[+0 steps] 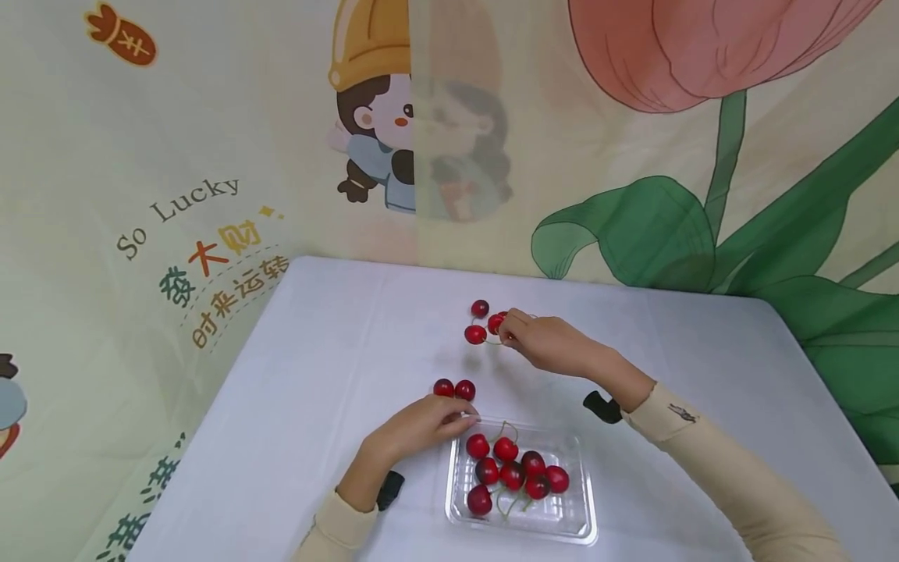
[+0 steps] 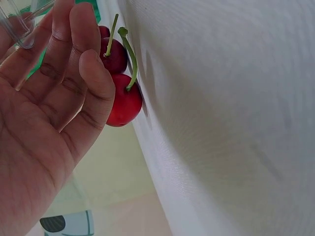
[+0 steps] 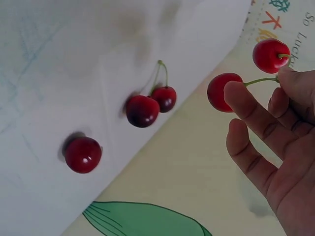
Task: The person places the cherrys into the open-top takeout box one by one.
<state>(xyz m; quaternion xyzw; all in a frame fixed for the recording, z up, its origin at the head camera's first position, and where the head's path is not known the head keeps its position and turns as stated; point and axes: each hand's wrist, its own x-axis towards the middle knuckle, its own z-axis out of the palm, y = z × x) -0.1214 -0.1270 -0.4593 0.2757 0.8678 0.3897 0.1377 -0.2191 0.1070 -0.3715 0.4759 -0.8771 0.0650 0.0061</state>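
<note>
My right hand (image 1: 551, 343) is raised over the far part of the table, thumb and finger pinching the joined stems of a pair of cherries. One red cherry (image 3: 271, 55) of that pair sits by the thumb, the other cherry (image 3: 225, 92) behind a fingertip. My left hand (image 1: 424, 425) lies at the far left corner of a clear plastic tray (image 1: 592, 519), its fingers relaxed and fingertips right at the rim. Just beyond it, two dark red cherries (image 1: 454, 389) rest on the table; green stems show in the left wrist view.
Inside the tray lie several cherries (image 1: 512, 474), some with stems. Near the right hand, another stemmed pair of cherries (image 3: 142, 110) and a single cherry (image 3: 82, 155) lie on the white tablecloth (image 1: 337, 375). A printed curtain (image 1: 281, 117) hangs behind and left of the table.
</note>
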